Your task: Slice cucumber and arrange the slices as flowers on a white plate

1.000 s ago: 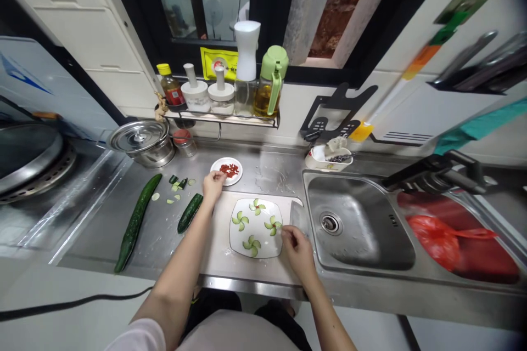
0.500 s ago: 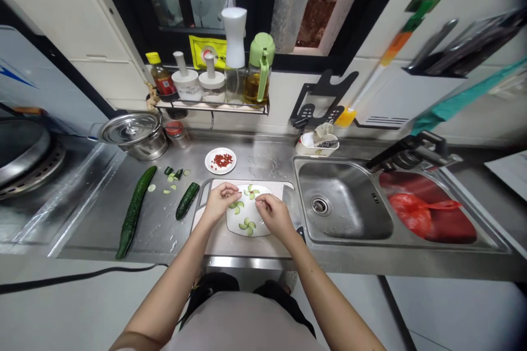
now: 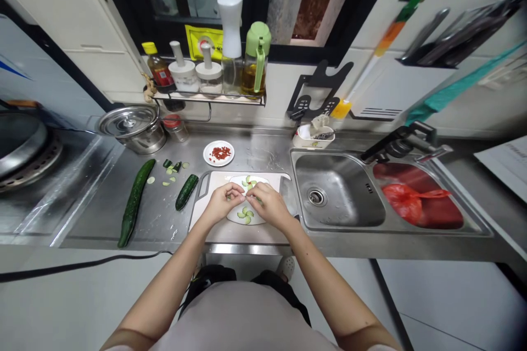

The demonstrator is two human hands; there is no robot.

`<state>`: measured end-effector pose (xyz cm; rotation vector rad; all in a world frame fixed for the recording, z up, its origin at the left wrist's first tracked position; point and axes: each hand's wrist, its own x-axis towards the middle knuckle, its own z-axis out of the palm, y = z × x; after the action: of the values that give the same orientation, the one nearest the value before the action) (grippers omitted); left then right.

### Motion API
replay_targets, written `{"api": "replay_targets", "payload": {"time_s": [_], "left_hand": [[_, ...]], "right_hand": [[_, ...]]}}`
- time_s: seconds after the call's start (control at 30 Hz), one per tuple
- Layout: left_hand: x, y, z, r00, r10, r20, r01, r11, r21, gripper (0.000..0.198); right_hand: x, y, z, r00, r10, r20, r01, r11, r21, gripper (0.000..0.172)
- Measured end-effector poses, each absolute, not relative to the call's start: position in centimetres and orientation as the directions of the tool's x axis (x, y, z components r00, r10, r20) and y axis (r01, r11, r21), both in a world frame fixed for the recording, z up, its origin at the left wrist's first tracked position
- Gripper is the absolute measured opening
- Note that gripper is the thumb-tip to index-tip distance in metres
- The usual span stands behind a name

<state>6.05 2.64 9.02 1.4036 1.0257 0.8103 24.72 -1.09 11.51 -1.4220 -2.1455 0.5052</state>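
Over a white plate (image 3: 259, 219), my left hand (image 3: 224, 202) and my right hand (image 3: 267, 204) meet at the fingertips. Both are closed in a pinch; anything between the fingers is too small to make out. Curved cucumber slices (image 3: 246, 215) form a fanned group near the plate's front. A second group of slices (image 3: 248, 181) lies at its far side, with a red bit among them. My hands cover the middle of the plate. Beneath it is a pale cutting board (image 3: 214, 235). Small red pieces (image 3: 221, 152) fill a little white dish (image 3: 207, 159) behind the board.
Left of the board lie a cucumber piece (image 3: 186, 192), a long cucumber (image 3: 136, 203) and several cucumber scraps (image 3: 169, 179). A lidded pot (image 3: 142, 134) stands at the back left. To the right is a sink (image 3: 341, 197) with a red bag (image 3: 405, 203). Bottles line the wall shelf (image 3: 239, 100).
My two hands have come together over the plate's middle; they were apart before. The right hand moved left to meet the left one. The whole view has shifted slightly.
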Motion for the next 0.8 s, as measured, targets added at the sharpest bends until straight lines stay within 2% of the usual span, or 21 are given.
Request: {"api": "replay_targets", "payload": {"time_s": [0.27, 0.37, 0.47, 0.57, 0.8], "left_hand": [[6.6, 2.1, 8.6, 0.433, 0.893, -0.121, 0.181, 0.045, 0.983, 0.028], [6.4, 1.6, 7.7, 0.369, 0.919, -0.135, 0.285, 0.026, 0.958, 0.025], [6.0, 1.2, 6.7, 0.265, 0.949, -0.173, 0.469, 0.03, 0.883, 0.019], [5.9, 0.7, 6.0, 0.244, 0.945, -0.216, 0.608, 0.025, 0.794, 0.015], [6.9, 0.0, 5.1, 0.277, 0.918, -0.284, 0.763, -0.03, 0.646, 0.011]], "right_hand": [[24.9, -1.7, 10.6, -0.327, 0.933, 0.151, 0.758, 0.354, -0.547, 0.012], [24.8, -2.1, 9.4, -0.284, 0.953, 0.101, 0.779, 0.291, -0.555, 0.011], [24.6, -2.5, 7.6, -0.239, 0.971, 0.024, 0.811, 0.214, -0.544, 0.012], [24.4, -2.7, 5.9, -0.234, 0.971, -0.044, 0.841, 0.179, -0.511, 0.012], [23.9, -3.0, 4.2, -0.238, 0.963, -0.129, 0.894, 0.165, -0.417, 0.015]]}}
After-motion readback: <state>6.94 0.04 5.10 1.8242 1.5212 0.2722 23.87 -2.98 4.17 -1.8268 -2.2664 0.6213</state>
